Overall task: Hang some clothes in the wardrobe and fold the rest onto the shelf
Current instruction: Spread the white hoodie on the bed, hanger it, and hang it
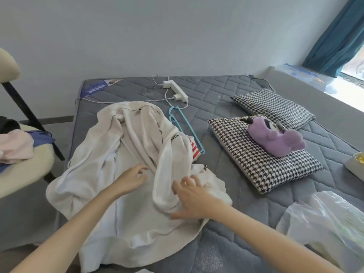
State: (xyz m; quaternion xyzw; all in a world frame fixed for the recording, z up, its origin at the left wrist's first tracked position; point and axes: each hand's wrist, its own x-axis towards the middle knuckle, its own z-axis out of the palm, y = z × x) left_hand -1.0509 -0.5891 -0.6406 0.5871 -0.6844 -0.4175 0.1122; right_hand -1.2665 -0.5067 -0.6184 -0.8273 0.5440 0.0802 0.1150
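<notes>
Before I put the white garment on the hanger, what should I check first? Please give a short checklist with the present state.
1. Garment lies flat: not ok, bunched and folded over itself.
2. Hanger in reach, beside the garment: ok.
3. Left hand and right hand hold nothing: ok, both open over the garment.
4. Cable clear of the hanger's hook: cannot tell, it runs very close.
5. Wardrobe ready: cannot tell, not in view.
</notes>
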